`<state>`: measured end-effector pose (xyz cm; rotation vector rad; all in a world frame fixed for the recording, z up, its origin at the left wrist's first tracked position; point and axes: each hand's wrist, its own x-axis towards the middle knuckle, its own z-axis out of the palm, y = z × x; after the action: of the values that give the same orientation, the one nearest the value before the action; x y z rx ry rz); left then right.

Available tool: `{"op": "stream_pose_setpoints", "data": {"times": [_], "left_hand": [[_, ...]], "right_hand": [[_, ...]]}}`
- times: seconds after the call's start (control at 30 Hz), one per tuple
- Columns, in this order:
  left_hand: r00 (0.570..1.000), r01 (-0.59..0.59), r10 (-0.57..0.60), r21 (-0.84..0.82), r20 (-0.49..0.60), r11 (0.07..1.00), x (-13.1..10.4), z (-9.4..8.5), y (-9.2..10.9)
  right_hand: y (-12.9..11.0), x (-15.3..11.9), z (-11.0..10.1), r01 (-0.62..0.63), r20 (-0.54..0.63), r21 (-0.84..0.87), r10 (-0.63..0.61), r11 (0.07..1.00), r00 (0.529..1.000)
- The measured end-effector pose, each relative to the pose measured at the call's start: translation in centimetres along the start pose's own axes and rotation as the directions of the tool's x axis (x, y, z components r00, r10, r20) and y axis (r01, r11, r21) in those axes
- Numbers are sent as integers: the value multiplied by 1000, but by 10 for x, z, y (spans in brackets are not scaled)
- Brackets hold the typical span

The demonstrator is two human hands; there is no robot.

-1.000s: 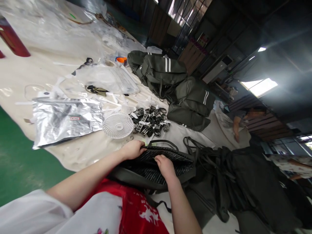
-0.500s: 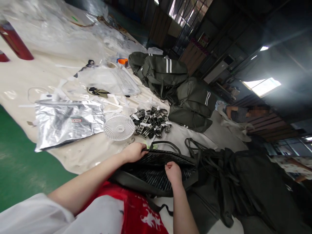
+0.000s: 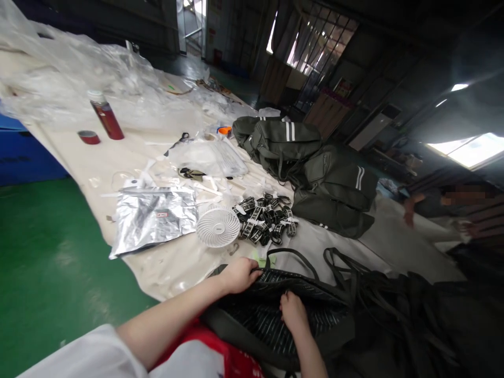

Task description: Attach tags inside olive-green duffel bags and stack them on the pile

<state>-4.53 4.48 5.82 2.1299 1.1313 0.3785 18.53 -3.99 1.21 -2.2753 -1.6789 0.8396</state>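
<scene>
A dark olive bag (image 3: pixel 232 320) lies at the table's near edge, its mouth spread so the black lining with white print (image 3: pixel 271 323) shows. My left hand (image 3: pixel 241 275) is closed on the bag's far rim, thumb on top. Inside the opening, my right hand (image 3: pixel 294 311) has its fingers curled together against the lining; whether it pinches the cloth or something small is hidden. A thin carry handle (image 3: pixel 295 254) loops up from the far rim. Just beyond lies a heap of black straps with white lettering (image 3: pixel 265 218), beside a white round fan (image 3: pixel 218 228).
Several finished-looking olive bags (image 3: pixel 334 176) are piled farther back. A silver foil pouch (image 3: pixel 155 218), a red bottle (image 3: pixel 107 118), its cup (image 3: pixel 88 137) and an orange tape ring (image 3: pixel 224 131) lie on the table. More dark bags (image 3: pixel 401 320) are at right. A person (image 3: pixel 429 207) sits at far right.
The view has swung to the left, so the table's things appear farther right and lower, and the whole bottle shows. Both hands stay at the bag's opening, with little change in grip.
</scene>
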Motion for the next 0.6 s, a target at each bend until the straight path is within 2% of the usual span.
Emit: {"op": "stream_pose_setpoints", "data": {"times": [0.07,0.13,0.23,0.27,0.3,0.33,0.4,0.47,0.6], "left_hand": [[1000,18,-18,-1,-6,1000,-2,2,2],[1000,23,-23,-2,-17,1000,-5,4,5],[999,-14,10,-100,-41,995,-10,6,4],[998,-39,28,-180,-60,983,-13,7,1],[995,-56,33,-270,-90,961,-15,8,-5],[992,-43,0,-344,-123,938,-18,9,-15],[973,77,-158,-406,-169,911,-26,11,-42],[912,290,-367,-343,-185,893,-36,13,-79],[778,555,-583,-178,-234,813,-64,17,-150]], "right_hand": [[-16,-11,5,26,131,5,-26,1000,991],[-35,-22,12,78,270,21,-81,997,960],[-61,-37,15,168,459,98,-195,981,867],[-66,-40,13,181,482,111,-213,977,850],[-70,-43,9,197,467,102,-221,975,856],[-71,-45,4,212,415,69,-222,975,883],[-70,-49,-6,260,264,-15,-247,966,932],[-65,-55,-13,274,206,-21,-264,961,942],[-56,-68,-13,288,206,9,-284,958,937]]}}
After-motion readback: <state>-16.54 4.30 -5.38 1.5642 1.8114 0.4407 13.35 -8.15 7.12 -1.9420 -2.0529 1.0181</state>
